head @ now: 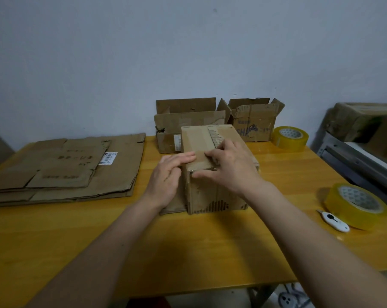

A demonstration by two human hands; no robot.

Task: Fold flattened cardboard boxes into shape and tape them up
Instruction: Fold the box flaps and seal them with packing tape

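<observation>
A brown cardboard box (pixel 210 194) stands folded into shape at the middle of the yellow table (pixel 188 252), its top flaps closed. My left hand (pixel 169 176) lies against the box's left side, its straight fingers resting on the top flap. My right hand (pixel 229 166) lies flat over the top flaps, fingers on the seam and thumb against the front top edge. A stack of flattened boxes (pixel 65 167) lies on the left of the table. Two rolls of clear yellowish tape sit on the right, one near (pixel 356 206) and one far (pixel 289 138).
Two folded boxes with open flaps, one (pixel 188 123) beside the other (pixel 253 121), stand against the wall behind the middle box. A white box cutter (pixel 333 221) lies beside the near tape roll. A metal shelf with more cartons (pixel 363 123) stands at the right.
</observation>
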